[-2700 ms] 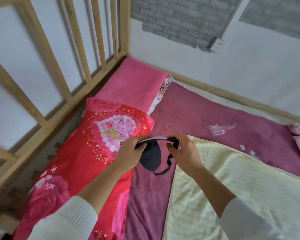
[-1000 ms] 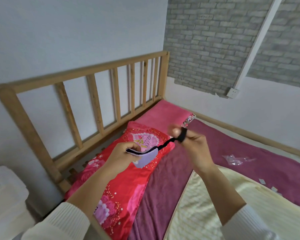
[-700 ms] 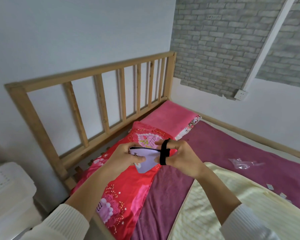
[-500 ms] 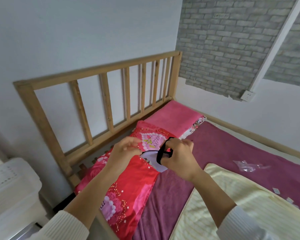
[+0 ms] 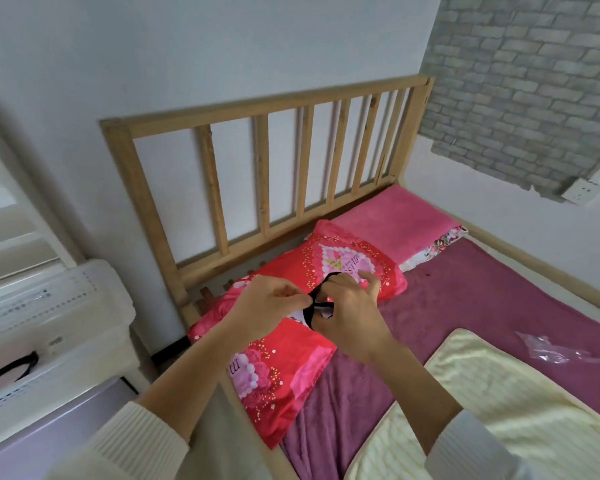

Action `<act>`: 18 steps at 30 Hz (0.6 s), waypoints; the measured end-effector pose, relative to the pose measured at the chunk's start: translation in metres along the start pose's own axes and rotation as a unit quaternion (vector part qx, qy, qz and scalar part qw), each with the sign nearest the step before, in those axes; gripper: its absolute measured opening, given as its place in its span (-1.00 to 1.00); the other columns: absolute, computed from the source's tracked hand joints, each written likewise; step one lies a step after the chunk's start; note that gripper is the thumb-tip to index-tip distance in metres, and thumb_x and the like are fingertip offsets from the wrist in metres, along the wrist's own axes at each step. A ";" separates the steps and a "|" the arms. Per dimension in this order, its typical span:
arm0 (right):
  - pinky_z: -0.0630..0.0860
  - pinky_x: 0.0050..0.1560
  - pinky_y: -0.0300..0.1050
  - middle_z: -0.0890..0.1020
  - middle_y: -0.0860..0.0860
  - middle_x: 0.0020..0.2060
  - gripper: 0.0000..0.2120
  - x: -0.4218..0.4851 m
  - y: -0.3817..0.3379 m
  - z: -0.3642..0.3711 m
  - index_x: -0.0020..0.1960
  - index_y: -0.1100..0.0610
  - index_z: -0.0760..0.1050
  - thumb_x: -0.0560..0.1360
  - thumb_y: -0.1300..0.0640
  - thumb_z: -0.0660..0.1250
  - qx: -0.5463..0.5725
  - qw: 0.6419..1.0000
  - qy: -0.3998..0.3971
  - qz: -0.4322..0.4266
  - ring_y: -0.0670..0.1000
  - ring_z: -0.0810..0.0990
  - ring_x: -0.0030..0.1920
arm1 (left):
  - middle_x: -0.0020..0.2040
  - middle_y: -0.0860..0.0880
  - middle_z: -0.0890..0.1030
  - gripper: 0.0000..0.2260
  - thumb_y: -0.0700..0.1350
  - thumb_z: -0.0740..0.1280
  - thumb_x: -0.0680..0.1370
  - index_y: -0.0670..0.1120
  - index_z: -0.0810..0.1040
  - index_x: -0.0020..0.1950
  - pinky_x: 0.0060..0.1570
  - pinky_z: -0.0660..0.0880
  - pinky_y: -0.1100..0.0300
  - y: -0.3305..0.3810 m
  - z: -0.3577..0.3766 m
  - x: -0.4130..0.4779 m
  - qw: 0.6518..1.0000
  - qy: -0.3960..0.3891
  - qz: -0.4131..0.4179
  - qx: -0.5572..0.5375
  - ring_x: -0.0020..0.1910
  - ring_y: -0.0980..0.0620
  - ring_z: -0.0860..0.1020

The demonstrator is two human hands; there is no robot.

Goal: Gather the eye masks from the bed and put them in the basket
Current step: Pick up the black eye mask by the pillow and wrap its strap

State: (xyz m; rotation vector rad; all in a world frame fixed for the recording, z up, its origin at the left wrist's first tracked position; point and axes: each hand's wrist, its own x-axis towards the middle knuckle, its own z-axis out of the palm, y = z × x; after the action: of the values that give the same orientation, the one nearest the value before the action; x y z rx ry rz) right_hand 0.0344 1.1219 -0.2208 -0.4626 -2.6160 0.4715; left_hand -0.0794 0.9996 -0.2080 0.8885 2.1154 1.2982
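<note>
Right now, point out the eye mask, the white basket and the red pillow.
eye mask (image 5: 313, 308): head view, on its black strap between the two hands.
white basket (image 5: 54, 306): head view, on its perforated side wall.
red pillow (image 5: 355, 266): head view, on the heart print.

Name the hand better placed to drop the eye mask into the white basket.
Left. The left hand pinches the eye mask strap on the side toward the white basket, at far left. The right hand would have to cross over.
</note>
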 end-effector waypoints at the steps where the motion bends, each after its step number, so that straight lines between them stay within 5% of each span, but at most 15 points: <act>1: 0.08 0.33 0.11 0.57 -0.07 -0.31 -0.84 0.003 -0.002 0.003 -0.27 0.13 0.51 0.38 0.05 0.28 0.043 0.999 -0.011 0.013 -0.10 0.51 -0.21 | -0.45 -0.02 0.56 -0.81 -0.08 0.43 0.45 0.03 0.65 -0.38 -0.35 0.38 0.24 -0.008 -0.009 0.000 0.998 0.030 -0.046 -0.044 -0.47 0.05 0.42; 5: 0.44 -0.04 0.15 0.55 0.15 -0.37 -0.91 0.019 -0.015 0.021 -0.21 0.17 0.48 0.46 0.22 0.35 0.168 0.982 -0.078 0.042 0.14 0.49 -0.32 | -0.57 0.03 0.49 -0.82 -0.10 0.43 0.46 -0.14 0.70 -0.29 -0.46 0.34 0.26 -0.048 -0.051 -0.009 0.965 0.110 -0.161 -0.173 -0.58 0.09 0.35; 8: 0.38 -0.25 0.05 0.55 0.23 -0.31 -0.89 0.039 -0.046 0.042 -0.21 0.18 0.46 0.48 0.23 0.35 0.233 0.966 -0.102 0.051 0.22 0.46 -0.27 | -0.50 0.01 0.44 -0.81 -0.15 0.43 0.45 -0.12 0.70 -0.36 -0.42 0.23 0.20 -0.073 -0.082 -0.015 0.927 0.157 -0.192 -0.282 -0.55 0.09 0.29; 12: 0.31 -0.27 -0.03 0.45 0.19 -0.37 -0.84 0.075 -0.094 0.081 -0.24 0.32 0.45 0.46 0.29 0.39 0.313 0.941 -0.078 0.097 0.05 0.36 -0.34 | -0.41 -0.05 0.42 -0.82 -0.18 0.41 0.45 -0.13 0.58 -0.37 -0.40 0.22 0.22 -0.106 -0.135 -0.018 0.865 0.219 -0.224 -0.393 -0.46 0.06 0.30; 15: 0.35 -0.26 -0.05 0.49 0.14 -0.39 -0.84 0.101 -0.139 0.118 -0.26 0.33 0.49 0.44 0.30 0.42 0.326 0.933 -0.127 0.085 0.01 0.40 -0.34 | -0.44 -0.02 0.48 -0.85 -0.19 0.40 0.46 -0.14 0.59 -0.31 -0.50 0.32 0.26 -0.136 -0.184 -0.026 0.868 0.210 -0.226 -0.389 -0.49 0.08 0.38; 18: 0.52 -0.23 -0.08 0.65 0.13 -0.33 -0.94 0.128 -0.191 0.160 -0.19 0.28 0.60 0.42 0.30 0.45 0.363 0.914 -0.150 0.104 -0.02 0.55 -0.32 | -0.39 0.01 0.57 -0.91 -0.12 0.45 0.43 -0.11 0.63 -0.25 -0.39 0.39 0.23 -0.171 -0.242 -0.035 0.891 0.222 -0.232 -0.322 -0.41 0.07 0.47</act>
State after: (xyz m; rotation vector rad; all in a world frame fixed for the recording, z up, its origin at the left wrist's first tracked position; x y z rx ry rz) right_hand -0.1957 0.9625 -0.2346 -0.4317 -2.4160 1.6147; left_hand -0.2719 0.7764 -0.2584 -0.2052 1.8075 1.8610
